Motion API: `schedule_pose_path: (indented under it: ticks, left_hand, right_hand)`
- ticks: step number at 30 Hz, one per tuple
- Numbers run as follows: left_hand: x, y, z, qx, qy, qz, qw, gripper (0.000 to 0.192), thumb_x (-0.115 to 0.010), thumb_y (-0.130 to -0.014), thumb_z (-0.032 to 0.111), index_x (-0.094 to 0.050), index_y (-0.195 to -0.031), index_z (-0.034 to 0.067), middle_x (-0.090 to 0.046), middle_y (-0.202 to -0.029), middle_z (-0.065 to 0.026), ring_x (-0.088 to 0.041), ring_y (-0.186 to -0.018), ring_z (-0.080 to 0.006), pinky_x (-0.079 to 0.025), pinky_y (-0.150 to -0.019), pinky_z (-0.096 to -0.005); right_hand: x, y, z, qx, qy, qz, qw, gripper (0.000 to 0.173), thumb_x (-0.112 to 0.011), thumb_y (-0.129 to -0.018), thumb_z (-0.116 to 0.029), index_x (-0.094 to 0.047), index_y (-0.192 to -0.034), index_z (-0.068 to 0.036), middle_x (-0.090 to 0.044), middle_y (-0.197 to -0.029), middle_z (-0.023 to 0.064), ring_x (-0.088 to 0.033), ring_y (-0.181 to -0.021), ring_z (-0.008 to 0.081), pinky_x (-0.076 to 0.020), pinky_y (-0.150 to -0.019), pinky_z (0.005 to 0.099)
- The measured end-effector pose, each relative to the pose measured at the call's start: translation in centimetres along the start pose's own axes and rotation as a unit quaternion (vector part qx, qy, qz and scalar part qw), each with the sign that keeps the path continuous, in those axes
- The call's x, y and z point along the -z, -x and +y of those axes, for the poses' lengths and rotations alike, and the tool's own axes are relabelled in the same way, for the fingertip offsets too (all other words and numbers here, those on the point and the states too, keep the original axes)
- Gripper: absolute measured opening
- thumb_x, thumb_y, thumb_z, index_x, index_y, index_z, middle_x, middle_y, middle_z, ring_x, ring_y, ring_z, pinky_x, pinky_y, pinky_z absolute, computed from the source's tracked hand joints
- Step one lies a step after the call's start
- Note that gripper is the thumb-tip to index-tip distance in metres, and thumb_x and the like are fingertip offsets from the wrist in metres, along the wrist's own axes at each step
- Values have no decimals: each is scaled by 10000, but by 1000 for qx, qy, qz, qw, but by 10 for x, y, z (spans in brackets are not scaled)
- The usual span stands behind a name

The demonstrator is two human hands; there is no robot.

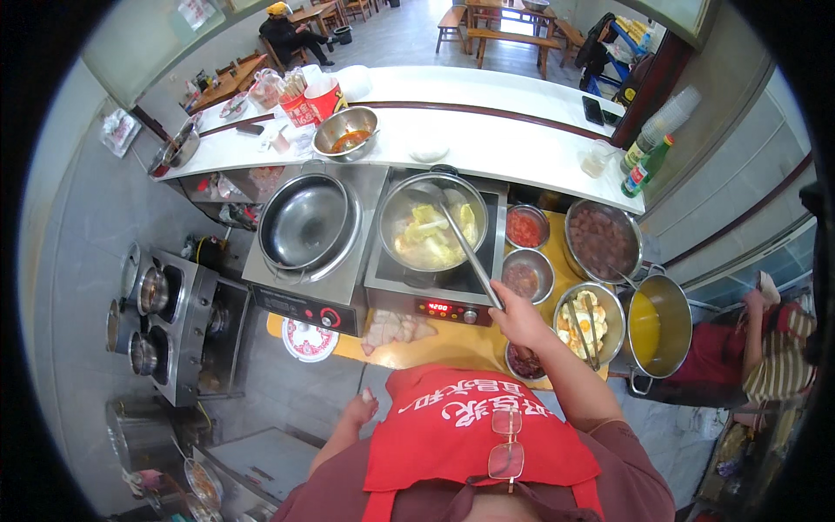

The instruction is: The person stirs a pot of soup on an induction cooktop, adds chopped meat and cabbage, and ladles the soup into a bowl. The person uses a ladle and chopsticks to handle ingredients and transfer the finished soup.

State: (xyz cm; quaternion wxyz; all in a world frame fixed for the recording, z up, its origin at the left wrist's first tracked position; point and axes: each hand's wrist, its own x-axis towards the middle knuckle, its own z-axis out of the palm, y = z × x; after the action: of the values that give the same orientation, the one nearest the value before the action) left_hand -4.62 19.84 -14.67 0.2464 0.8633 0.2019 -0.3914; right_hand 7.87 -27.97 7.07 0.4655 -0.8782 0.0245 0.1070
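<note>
My right hand grips the long metal handle of a ladle or wok spatula. Its head is down in a steaming pot of pale cabbage leaves in liquid. The pot stands on an induction cooker with a lit red display. My left hand hangs low beside my red apron, fingers curled; something pale shows at the fingertips, too small to make out. On the left-hand cooker sits a dark-bottomed wok, out of both hands' reach.
To the right are bowls of chopped red food and fried eggs, a pot of dark chunks and a tall pot of yellow liquid. A steel bowl stands on the white counter. Another person is at right.
</note>
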Motion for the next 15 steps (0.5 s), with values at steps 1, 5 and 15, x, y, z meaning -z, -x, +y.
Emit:
schedule_pose_path:
  ticks: [1,5,15]
  left_hand:
    - [-1,-1,-9,-13,-6,3,1000,556,-741,-879,481,-724,-1134,-13,-759,-1070,-262,-736,-1037,-424,-567,-900,-494]
    - [-25,-19,-66,-8,-33,22,999,629,-747,-858,521,-712,-1166,-26,-744,-1140,-288,-714,-1088,-461,-562,-941,-510]
    - [-21,-32,-74,-32,54,57,996,549,-745,-875,459,-709,-1121,-31,-768,-1036,-254,-744,-1015,-422,-573,-880,-486]
  right_hand:
    - [-1,-1,-4,-4,-5,-17,1000,600,-671,-977,-188,-501,-1536,-50,-709,-1173,316,-697,-1096,471,-546,-949,495]
    - [23,46,-37,-9,41,-72,997,607,-673,-975,-188,-498,-1544,-69,-716,-1125,310,-712,-1053,454,-553,-907,475]
    - [10,64,-13,45,86,-19,995,629,-683,-955,-187,-503,-1551,-99,-719,-1026,271,-720,-929,424,-551,-829,474]
